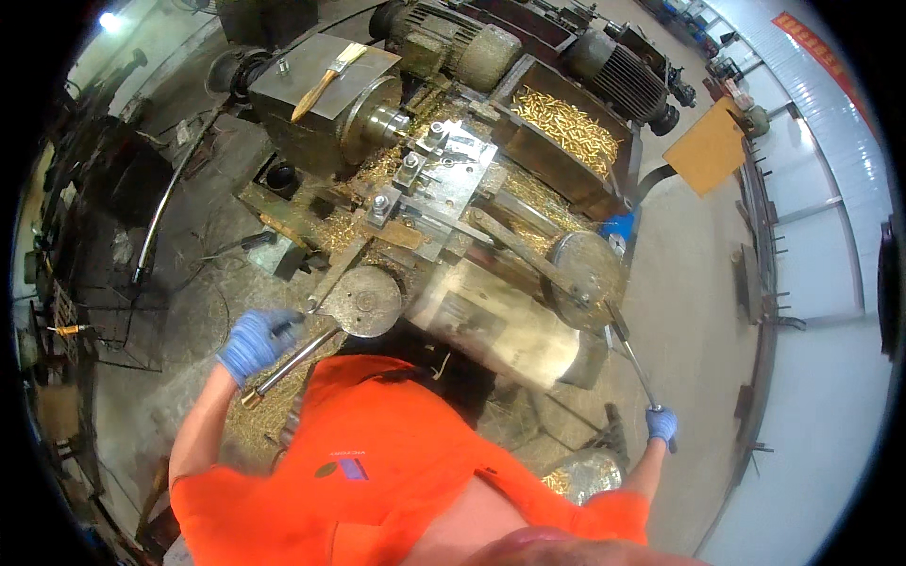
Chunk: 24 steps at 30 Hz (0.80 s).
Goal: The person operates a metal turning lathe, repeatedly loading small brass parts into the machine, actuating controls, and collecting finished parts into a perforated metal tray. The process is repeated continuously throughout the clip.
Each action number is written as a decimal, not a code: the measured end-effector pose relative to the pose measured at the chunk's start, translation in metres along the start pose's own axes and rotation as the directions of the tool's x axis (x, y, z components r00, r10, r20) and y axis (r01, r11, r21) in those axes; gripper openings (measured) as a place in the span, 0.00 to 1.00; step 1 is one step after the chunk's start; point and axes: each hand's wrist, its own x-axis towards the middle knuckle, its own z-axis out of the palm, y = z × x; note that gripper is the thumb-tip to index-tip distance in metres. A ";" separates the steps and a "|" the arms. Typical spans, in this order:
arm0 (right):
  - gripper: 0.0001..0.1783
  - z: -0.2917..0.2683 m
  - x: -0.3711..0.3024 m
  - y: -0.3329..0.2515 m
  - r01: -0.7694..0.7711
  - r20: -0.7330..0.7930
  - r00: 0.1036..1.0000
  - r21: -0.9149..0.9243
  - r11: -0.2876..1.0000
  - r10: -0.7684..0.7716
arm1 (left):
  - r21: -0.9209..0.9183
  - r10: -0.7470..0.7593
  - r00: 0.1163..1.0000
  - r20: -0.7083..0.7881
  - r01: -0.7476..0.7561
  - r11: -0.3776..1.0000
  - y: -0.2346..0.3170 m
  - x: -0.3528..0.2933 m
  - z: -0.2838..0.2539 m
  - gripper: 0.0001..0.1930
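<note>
Landmark: the lathe's silver tool slide (458, 179).

Right hand (662, 424), blue-gloved, clamped round the end of a long metal lever (634, 357), right of the slide and nearer the person; a large round disc (587, 274) lies between lever and slide. Left hand (253, 345), also gloved, left of the slide and nearer the person: fingers curled at a small dark knob (282, 330); cannot tell whether closed on it. Thick metal bar (293, 366) just beside that hand.

Brass-coloured pieces (566, 130) fill a tray beyond the slide, to its right. Brush (326, 83) beyond it, to its left.

Writing: small print with a logo (352, 469) on the orange shirt (406, 443), on the person's side of the slide; large characters on a red banner (819, 52), far right beyond it.
</note>
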 end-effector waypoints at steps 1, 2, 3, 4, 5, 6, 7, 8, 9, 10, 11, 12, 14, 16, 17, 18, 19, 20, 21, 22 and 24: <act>0.21 0.000 0.000 -0.001 -0.001 0.012 1.000 -0.008 1.000 0.001 | 0.064 0.022 0.999 0.046 -0.025 0.998 0.019 0.002 0.003 0.17; 0.21 -0.002 0.001 -0.005 -0.003 0.025 1.000 -0.016 1.000 0.004 | 0.128 0.042 0.995 0.094 -0.054 0.990 0.036 0.004 0.007 0.17; 0.21 -0.005 0.001 -0.005 -0.006 0.037 0.999 -0.027 1.000 0.007 | 0.185 0.060 0.988 0.144 -0.087 0.979 0.044 0.005 0.009 0.17; 0.21 -0.002 0.003 -0.003 0.005 0.028 1.000 -0.035 0.999 -0.004 | 0.250 0.030 0.985 0.167 -0.072 0.965 0.042 0.009 0.016 0.17; 0.20 0.005 0.003 -0.001 0.011 0.022 1.000 -0.041 0.999 -0.010 | 0.318 0.003 0.981 0.191 -0.065 0.946 0.037 0.018 0.026 0.17; 0.20 0.004 0.005 -0.002 0.022 0.010 1.000 -0.047 0.999 -0.022 | 0.381 -0.028 0.978 0.206 -0.054 0.923 0.033 0.024 0.034 0.17; 0.20 0.003 0.004 0.000 -0.002 0.026 1.000 -0.046 0.999 0.003 | 0.354 -0.049 0.972 0.228 -0.036 0.935 0.030 0.028 0.038 0.16; 0.20 -0.003 -0.001 -0.007 -0.020 0.041 0.999 -0.043 0.999 0.022 | 0.329 -0.074 0.966 0.246 -0.011 0.944 0.026 0.029 0.040 0.16; 0.19 -0.008 -0.004 -0.012 -0.038 0.055 0.998 -0.040 0.998 0.040 | 0.303 -0.099 0.959 0.265 0.015 0.953 0.022 0.030 0.042 0.16; 0.19 -0.006 -0.003 -0.010 -0.016 0.044 0.999 -0.042 0.999 0.018 | 0.280 -0.080 0.962 0.261 0.004 0.960 0.018 0.030 0.044 0.16; 0.20 -0.003 -0.006 -0.005 -0.001 0.035 0.999 -0.048 0.999 0.002 | 0.256 -0.056 0.963 0.262 -0.013 0.967 0.013 0.031 0.046 0.16; 0.20 0.000 -0.007 -0.001 0.015 0.026 1.000 -0.054 0.998 -0.014 | 0.231 -0.034 0.964 0.263 -0.029 0.973 0.009 0.032 0.048 0.16; 0.20 0.003 -0.008 -0.001 -0.015 0.018 1.000 -0.039 0.999 0.016 | 0.231 0.016 0.975 0.221 -0.068 0.971 0.003 0.033 0.052 0.16; 0.19 0.002 -0.010 -0.004 -0.027 0.022 0.999 -0.034 0.999 0.028 | 0.232 0.040 0.979 0.199 -0.087 0.969 0.001 0.031 0.054 0.16; 0.19 0.002 -0.010 -0.005 -0.028 0.026 0.999 -0.035 0.999 0.029 | 0.232 0.045 0.979 0.198 -0.091 0.968 0.001 0.031 0.054 0.17; 0.19 0.002 -0.011 -0.005 -0.030 0.031 0.999 -0.036 0.999 0.031 | 0.232 0.050 0.979 0.197 -0.096 0.968 0.001 0.031 0.053 0.17; 0.19 0.004 -0.012 -0.003 -0.012 0.014 1.000 -0.039 0.999 0.012 | 0.231 0.048 0.978 0.202 -0.095 0.968 0.002 0.031 0.052 0.17; 0.19 0.007 -0.013 -0.001 0.005 -0.004 1.000 -0.043 0.999 -0.005 | 0.231 0.046 0.977 0.207 -0.095 0.968 0.002 0.031 0.051 0.17; 0.19 0.009 -0.014 0.000 0.022 -0.021 1.000 -0.047 0.999 -0.023 | 0.231 0.045 0.976 0.212 -0.095 0.968 0.003 0.031 0.051 0.17; 0.19 0.011 -0.014 0.001 0.011 -0.018 1.000 -0.045 0.999 -0.012 | 0.222 0.042 0.976 0.212 -0.090 0.971 0.004 0.031 0.050 0.17; 0.20 0.013 -0.015 0.001 -0.010 -0.012 1.000 -0.040 0.999 0.009 | 0.206 0.036 0.976 0.214 -0.081 0.975 0.006 0.031 0.048 0.18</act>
